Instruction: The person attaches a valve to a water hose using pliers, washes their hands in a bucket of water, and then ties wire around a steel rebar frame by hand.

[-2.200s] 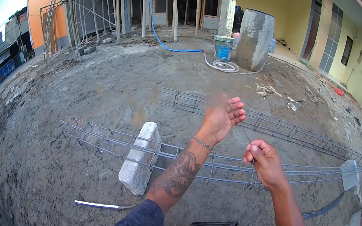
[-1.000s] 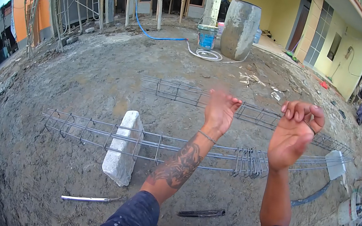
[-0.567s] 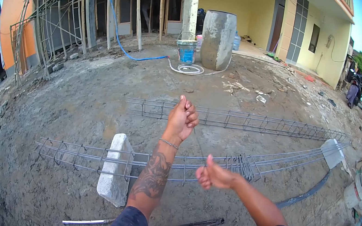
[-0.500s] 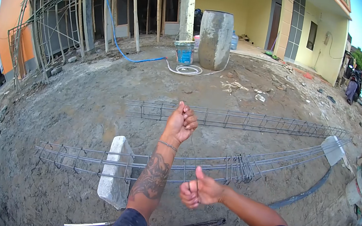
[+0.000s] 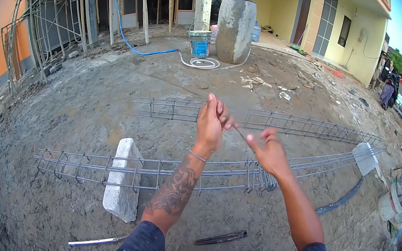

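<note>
My left hand [image 5: 212, 122] is raised over the steel bars, its fingers closed on a thin wire [image 5: 239, 134]. One length of wire stretches away to the left beyond that hand; a short length runs right to my right hand [image 5: 270, 152]. My right hand is slightly blurred, its thumb and fingers at the wire's near end. Beneath both hands lies a long rebar cage [image 5: 157, 173], with stirrups [image 5: 259, 178] bunched near its middle. A whitish block [image 5: 120, 199] props its left part, and a pale slab [image 5: 365, 159] stands at its right end.
A second rebar cage [image 5: 310, 127] lies farther off. A dark slender bundle [image 5: 220, 237] and a silver bar [image 5: 95, 242] are on the ground near my feet. Farther back stand a drum [image 5: 234, 32], a bucket [image 5: 199, 45] and a coiled hose [image 5: 205, 64].
My right hand has moved up and right, from low over the near cage to beside my left hand. My left hand has shifted slightly right. The wire between them now shows, and the view has tilted down.
</note>
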Demonstrator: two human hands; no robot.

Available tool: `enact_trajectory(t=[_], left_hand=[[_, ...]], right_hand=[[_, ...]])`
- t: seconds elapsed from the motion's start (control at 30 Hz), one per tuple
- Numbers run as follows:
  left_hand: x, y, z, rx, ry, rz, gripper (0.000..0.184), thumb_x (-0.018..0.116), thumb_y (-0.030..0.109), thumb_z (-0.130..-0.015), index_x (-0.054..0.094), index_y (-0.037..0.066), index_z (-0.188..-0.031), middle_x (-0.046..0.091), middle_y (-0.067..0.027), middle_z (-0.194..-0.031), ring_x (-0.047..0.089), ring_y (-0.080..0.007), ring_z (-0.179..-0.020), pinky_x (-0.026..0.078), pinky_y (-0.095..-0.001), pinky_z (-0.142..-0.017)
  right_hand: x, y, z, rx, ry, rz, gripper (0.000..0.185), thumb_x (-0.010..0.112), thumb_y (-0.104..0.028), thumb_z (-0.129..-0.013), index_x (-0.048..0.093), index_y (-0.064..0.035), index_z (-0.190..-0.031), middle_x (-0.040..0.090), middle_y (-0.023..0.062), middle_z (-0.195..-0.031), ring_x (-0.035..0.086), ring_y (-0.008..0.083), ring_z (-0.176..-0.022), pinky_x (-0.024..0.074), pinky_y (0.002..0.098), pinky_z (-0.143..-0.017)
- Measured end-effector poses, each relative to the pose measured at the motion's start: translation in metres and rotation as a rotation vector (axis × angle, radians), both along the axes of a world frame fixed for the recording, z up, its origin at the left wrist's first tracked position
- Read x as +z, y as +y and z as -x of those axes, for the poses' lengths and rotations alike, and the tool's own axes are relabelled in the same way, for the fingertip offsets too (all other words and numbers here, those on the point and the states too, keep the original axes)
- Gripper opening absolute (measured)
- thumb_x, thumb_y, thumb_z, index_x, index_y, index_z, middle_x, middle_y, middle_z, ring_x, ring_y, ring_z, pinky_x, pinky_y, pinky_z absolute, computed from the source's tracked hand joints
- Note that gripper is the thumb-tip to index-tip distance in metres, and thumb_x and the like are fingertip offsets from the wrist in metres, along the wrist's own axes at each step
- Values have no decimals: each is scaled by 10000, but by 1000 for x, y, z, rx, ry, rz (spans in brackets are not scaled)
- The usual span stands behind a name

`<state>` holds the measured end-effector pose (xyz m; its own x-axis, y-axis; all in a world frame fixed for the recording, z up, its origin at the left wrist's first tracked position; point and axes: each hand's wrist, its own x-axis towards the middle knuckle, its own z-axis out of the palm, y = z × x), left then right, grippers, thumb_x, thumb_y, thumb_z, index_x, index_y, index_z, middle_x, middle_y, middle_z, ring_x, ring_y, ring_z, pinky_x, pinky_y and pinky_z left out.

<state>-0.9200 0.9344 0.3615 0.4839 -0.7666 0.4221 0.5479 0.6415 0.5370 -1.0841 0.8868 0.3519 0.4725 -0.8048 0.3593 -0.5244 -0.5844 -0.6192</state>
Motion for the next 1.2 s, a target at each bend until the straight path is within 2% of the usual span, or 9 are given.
enact_trajectory(t=[0.13,0.2,0.33,0.43,0.5,0.57,0.7,0.93,1.2], left_hand=[[7,10,-22,-317,-368,-285,381,289,382,-940,342,128,-661,290,16,-524,344,-107,-431,416,-337,-555],[-5,2,-23,-872,66,-85,374,298,378,-938,376,131,-668,293,16,-524,357,-110,-448,414,-320,-566],[8,5,40,-435,335,-79,396,282,386,-939,453,96,-730,529,-40,-707,536,-180,-676,452,-352,-708],[5,12,79,-349,187,-51,417,268,387,-941,495,63,-809,563,-88,-832,550,-200,-797,453,-357,-757],[-2,4,80,-100,21,-48,422,261,384,-942,506,51,-858,562,-93,-844,540,-190,-817,449,-345,-757],[-6,0,71,379,-405,-52,447,247,370,-948,531,24,-943,571,-86,-875,517,-159,-870,437,-313,-745],[4,7,29,462,-762,-59,475,248,376,-948,550,10,-935,582,-84,-896,527,-150,-844,429,-293,-731],[14,20,-4,-178,-955,-286,533,225,426,-937,542,13,-1049,590,-91,-921,558,-176,-858,426,-293,-767],[11,32,15,-568,-994,-241,564,690,183,-733,406,11,-1188,555,-84,-878,574,-106,-725,486,-227,-583]], right_hand=[[-37,67,-11,1347,-168,-1534,639,312,-670,-802,467,-55,-883,420,24,-704,433,149,-632,381,279,-618],[-2,92,-15,1625,-643,-1475,620,321,-657,-806,459,-57,-878,409,20,-700,428,140,-648,377,283,-628],[67,65,-7,1003,-1432,-242,439,400,-489,-862,399,-67,-984,407,40,-787,426,157,-742,381,333,-734],[57,23,1,555,-1404,196,367,483,-345,-840,369,-54,-1033,396,49,-820,415,166,-774,363,335,-784],[41,9,0,70,-858,570,346,551,-266,-801,394,-49,-1020,414,52,-826,426,165,-770,373,311,-741],[25,1,2,44,-613,460,337,569,-261,-791,418,-46,-1001,435,49,-818,436,163,-752,377,304,-703],[-7,-4,2,362,-174,-304,312,480,-344,-846,492,-41,-922,489,32,-734,461,142,-665,396,277,-606],[-29,37,-21,965,-98,-966,429,310,-386,-925,507,-45,-754,450,33,-551,426,121,-492,344,248,-461],[-3,16,-8,994,-749,-1074,427,296,-383,-924,484,-57,-723,500,57,-553,481,156,-462,367,260,-437]])
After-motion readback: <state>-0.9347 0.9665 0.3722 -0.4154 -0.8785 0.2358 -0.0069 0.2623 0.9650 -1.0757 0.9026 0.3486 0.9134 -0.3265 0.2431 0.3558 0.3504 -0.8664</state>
